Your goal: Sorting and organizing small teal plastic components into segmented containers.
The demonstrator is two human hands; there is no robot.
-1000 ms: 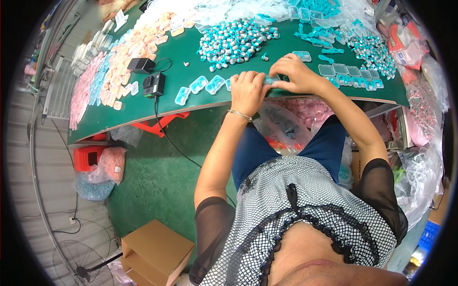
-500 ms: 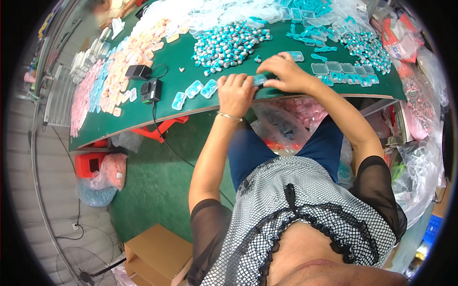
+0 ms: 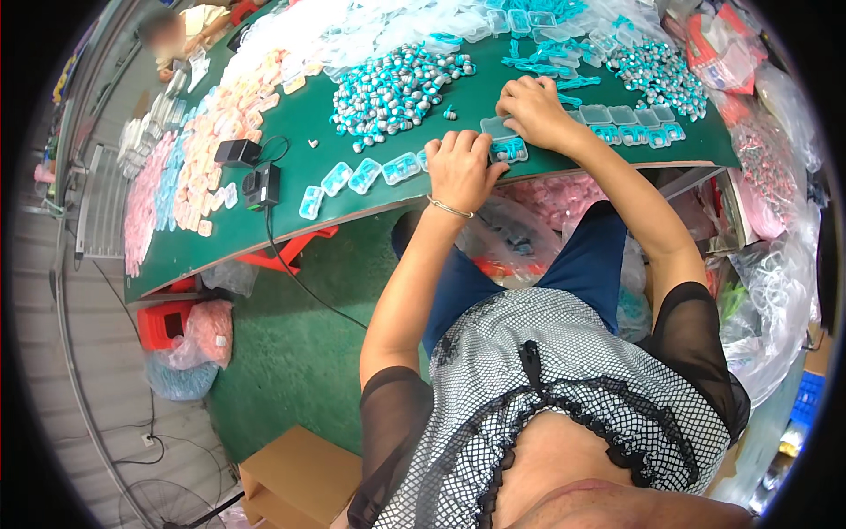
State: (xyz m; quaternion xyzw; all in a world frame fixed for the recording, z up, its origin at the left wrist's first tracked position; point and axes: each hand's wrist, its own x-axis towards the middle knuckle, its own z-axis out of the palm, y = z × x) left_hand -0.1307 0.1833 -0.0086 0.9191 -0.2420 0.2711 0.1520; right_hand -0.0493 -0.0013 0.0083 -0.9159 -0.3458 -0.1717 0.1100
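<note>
Between my hands, near the table's front edge, lies a small clear plastic case (image 3: 508,151) with turquoise contents, its lid (image 3: 499,130) folded back. My left hand (image 3: 460,167) is closed, its fingers curled at the case's left side and its thumb against the near edge. Another case shows partly from behind that hand. My right hand (image 3: 539,115) is closed too, with bent fingers at the lid's right edge. Leftward runs a row of shut cases (image 3: 364,175) with turquoise contents. On the right stands a row of open cases (image 3: 634,135), lids laid back.
A heap of grey-and-turquoise pieces (image 3: 388,93) lies beyond my hands, with a smaller heap (image 3: 656,75) at the far right. Turquoise cords (image 3: 542,62), peach cases (image 3: 203,163) and a black device (image 3: 262,185) with a cable share the green table. Another person sits at the far left.
The closed case between my hands has gone left into the row. Both hands are now at an open case, the right one reaching farther out. The view has shifted slightly.
</note>
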